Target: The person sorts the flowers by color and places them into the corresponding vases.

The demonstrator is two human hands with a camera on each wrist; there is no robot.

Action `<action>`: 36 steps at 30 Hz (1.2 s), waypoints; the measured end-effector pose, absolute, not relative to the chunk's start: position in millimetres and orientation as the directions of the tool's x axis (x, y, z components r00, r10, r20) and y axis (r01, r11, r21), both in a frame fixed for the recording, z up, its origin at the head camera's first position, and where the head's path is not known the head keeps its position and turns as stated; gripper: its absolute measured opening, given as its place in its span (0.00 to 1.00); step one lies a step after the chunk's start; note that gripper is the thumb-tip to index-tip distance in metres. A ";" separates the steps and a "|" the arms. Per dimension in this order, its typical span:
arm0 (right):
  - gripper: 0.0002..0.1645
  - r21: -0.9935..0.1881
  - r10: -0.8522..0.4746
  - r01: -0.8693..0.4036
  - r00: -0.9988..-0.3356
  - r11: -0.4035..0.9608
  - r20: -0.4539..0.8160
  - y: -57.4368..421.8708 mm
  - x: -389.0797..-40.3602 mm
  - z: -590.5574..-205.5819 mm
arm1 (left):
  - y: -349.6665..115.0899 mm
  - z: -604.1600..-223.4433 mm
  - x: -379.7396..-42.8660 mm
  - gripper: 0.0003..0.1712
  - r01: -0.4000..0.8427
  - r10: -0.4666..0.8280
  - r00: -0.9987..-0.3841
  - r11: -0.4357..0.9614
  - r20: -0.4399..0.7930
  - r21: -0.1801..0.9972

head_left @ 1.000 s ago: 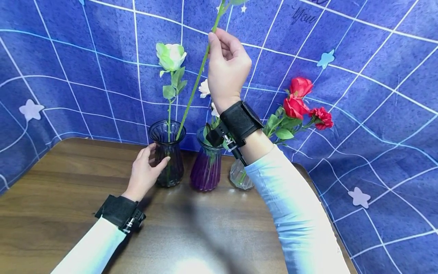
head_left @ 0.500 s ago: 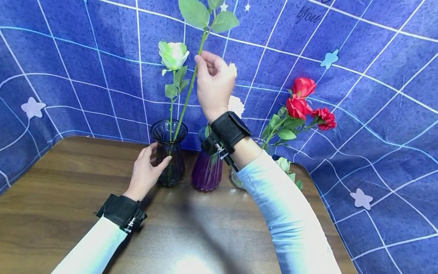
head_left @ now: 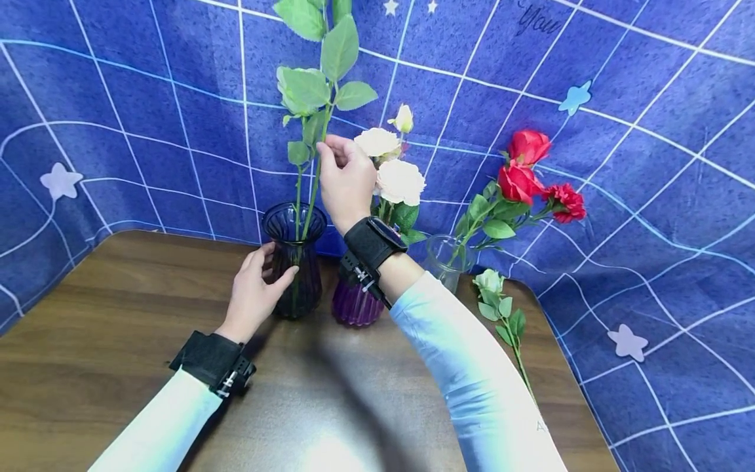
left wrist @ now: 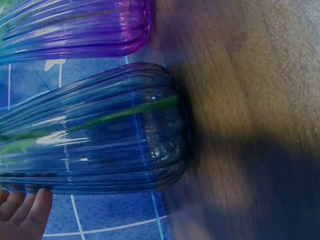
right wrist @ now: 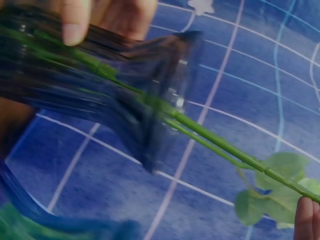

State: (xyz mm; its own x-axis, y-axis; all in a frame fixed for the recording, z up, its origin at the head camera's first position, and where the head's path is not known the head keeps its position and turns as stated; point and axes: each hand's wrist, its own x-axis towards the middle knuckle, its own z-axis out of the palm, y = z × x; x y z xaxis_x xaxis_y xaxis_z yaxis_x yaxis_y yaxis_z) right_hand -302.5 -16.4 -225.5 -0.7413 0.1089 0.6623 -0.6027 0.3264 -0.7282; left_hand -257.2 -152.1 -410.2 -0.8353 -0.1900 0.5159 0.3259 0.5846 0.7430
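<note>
My left hand holds the side of a dark ribbed glass vase, thumb at its front. In the left wrist view its fingers lie along the glass. Higher up, my right hand pinches a long green flower stem between thumb and fingertips. The stem's lower end is inside the vase, and large leaves spread above the hand; its bloom is out of view. A pale green-white rose stands in the same vase, partly hidden behind those leaves.
A purple vase with white flowers stands just right, partly behind my right wrist. Beyond it, a clear vase holds red flowers. A pale rose lies on the wooden table. Blue patterned cloth hangs behind.
My right hand has come down and left with the stem, sinking it deeper into the dark vase and bringing its leaves into view. My left hand stays on the vase.
</note>
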 end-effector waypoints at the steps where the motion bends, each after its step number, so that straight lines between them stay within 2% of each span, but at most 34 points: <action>1: 0.12 -0.726 0.106 -0.597 -0.743 0.343 0.661 -17.4 -303.4 -229.0 | -152.0 -409.8 -257.0 0.33 0.330 -0.189 -0.833 0.583 0.519 0.742; 11: 0.11 -0.761 0.084 -0.527 -0.799 0.379 0.596 -23.8 -311.1 -262.9 | -151.9 -408.0 -255.8 0.33 0.322 -0.194 -0.839 0.576 0.508 0.751; 17: 0.16 -0.783 0.030 -0.493 -0.839 0.380 0.543 -24.6 -311.1 -274.6 | -151.6 -408.3 -255.5 0.33 0.323 -0.192 -0.840 0.577 0.508 0.750; 25: 0.14 -0.775 0.014 -0.473 -0.850 0.419 0.526 -23.0 -313.4 -282.7 | -152.5 -408.5 -254.5 0.33 0.327 -0.192 -0.840 0.565 0.507 0.757; 36: 0.12 -0.779 0.029 -0.476 -0.847 0.408 0.532 -23.5 -314.0 -280.9 | -152.1 -406.3 -252.6 0.33 0.324 -0.190 -0.843 0.569 0.504 0.756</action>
